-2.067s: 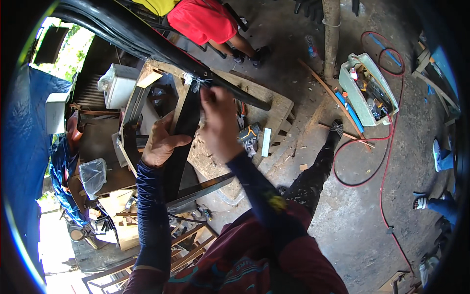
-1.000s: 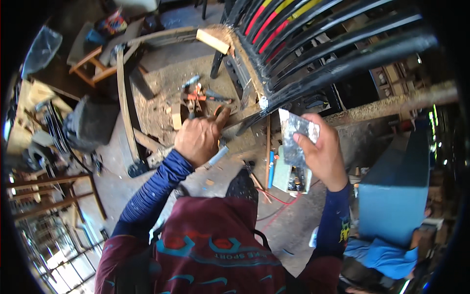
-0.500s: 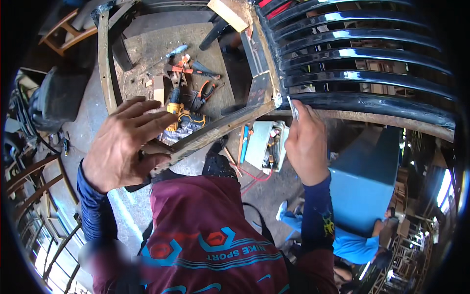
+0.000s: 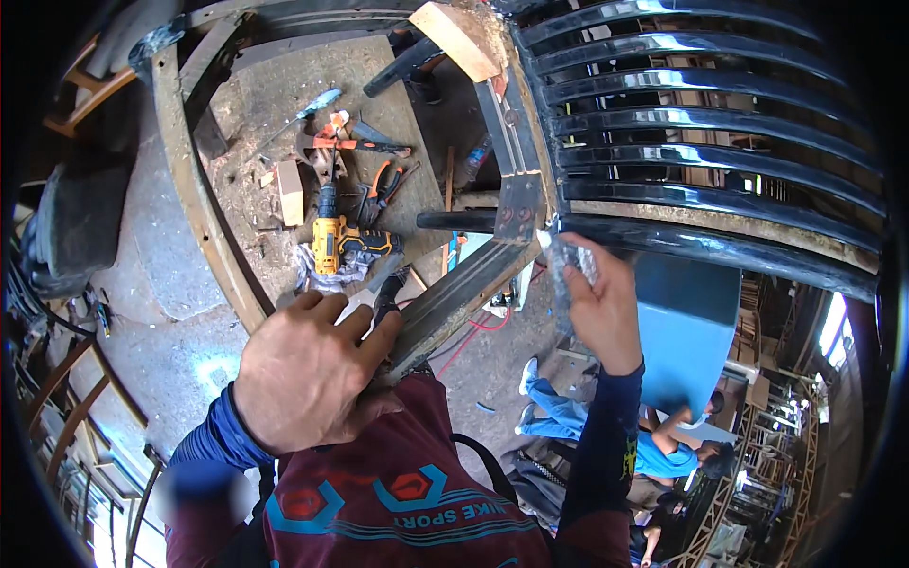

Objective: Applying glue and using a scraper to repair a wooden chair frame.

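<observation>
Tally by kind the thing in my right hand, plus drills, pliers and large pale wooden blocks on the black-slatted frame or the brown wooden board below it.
Flat grey plate-like tool in your right hand: 1
Yellow-and-black power drill: 1
Orange-handled pliers: 1
Large pale wooden blocks, at frame corner and on board: 2
Total: 5
</observation>
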{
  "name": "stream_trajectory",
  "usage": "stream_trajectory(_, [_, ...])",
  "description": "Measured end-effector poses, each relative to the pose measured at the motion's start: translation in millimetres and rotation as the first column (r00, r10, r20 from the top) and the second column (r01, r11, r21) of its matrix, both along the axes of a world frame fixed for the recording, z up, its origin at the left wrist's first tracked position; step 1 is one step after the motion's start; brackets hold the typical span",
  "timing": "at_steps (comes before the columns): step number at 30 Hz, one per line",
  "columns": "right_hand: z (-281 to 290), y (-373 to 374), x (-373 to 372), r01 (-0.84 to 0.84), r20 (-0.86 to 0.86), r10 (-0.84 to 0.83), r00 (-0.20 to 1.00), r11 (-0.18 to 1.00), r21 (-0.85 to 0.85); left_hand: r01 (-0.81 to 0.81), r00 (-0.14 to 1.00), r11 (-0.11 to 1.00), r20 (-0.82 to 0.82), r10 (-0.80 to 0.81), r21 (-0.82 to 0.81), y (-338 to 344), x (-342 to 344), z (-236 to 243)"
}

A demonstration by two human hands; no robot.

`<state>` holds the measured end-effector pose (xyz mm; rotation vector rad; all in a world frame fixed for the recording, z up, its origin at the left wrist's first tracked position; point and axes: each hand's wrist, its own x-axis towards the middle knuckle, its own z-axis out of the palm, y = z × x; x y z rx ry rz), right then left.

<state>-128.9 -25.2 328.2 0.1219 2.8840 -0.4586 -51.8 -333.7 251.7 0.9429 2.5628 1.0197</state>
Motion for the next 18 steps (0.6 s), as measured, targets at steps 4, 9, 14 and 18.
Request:
stream_trajectory(4, [-2.0, -3.4, 5.4, -0.058, -0.166, 0.111, 0.980, 0.955, 0.291, -0.001, 1.000, 1.000, -0.001, 0.001, -0.001, 0.1, 0.4, 0.0])
stream_trajectory(9, [-22.5, -17.3, -2.9, -0.134, -0.232, 0.249, 0.940, 0.897, 0.422, 0.008, 0.999, 1.000, 0.041, -0.008, -0.018, -0.7, 0.2, 0.3])
stream_trajectory(14, [-42.8, -41.0, -12.4, -0.234, -0.081, 0.361, 0.929, 0.743, 0.627, -0.026, 1.000, 0.999, 0.013, 0.025, 0.024, -0.9, 0.9, -2.0])
stream_trajectory(18, [-9.2, -28.0, -21.6, -0.306, -0.071, 0.361, 0.930, 0.866, 0.396, -0.049, 0.999, 0.997, 0.011, 0.048, 0.055, -1.8, 1.6, -3.2])
